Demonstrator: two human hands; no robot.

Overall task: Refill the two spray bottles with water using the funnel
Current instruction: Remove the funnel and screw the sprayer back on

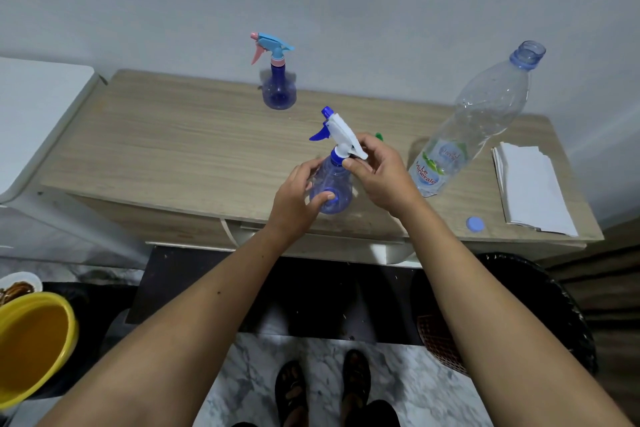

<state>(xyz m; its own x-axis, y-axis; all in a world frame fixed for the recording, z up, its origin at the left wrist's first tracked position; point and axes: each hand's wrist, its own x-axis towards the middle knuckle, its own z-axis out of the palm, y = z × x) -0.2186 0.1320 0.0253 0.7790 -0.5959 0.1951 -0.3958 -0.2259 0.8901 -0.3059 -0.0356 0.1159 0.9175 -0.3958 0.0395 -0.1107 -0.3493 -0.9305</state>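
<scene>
Upright near spray bottle (331,189) is gripped by left hand (298,198); its collar directly above is pinched by right hand (379,172).

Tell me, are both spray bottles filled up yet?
Can't tell fill levels. The big clear plastic water bottle stands open and looks nearly empty, its blue cap off. In hand: the left hand holds the blue bottle with the white sprayer, and the right hand grips its sprayer head. The far blue bottle with the pink-and-blue sprayer stands closed.
</scene>
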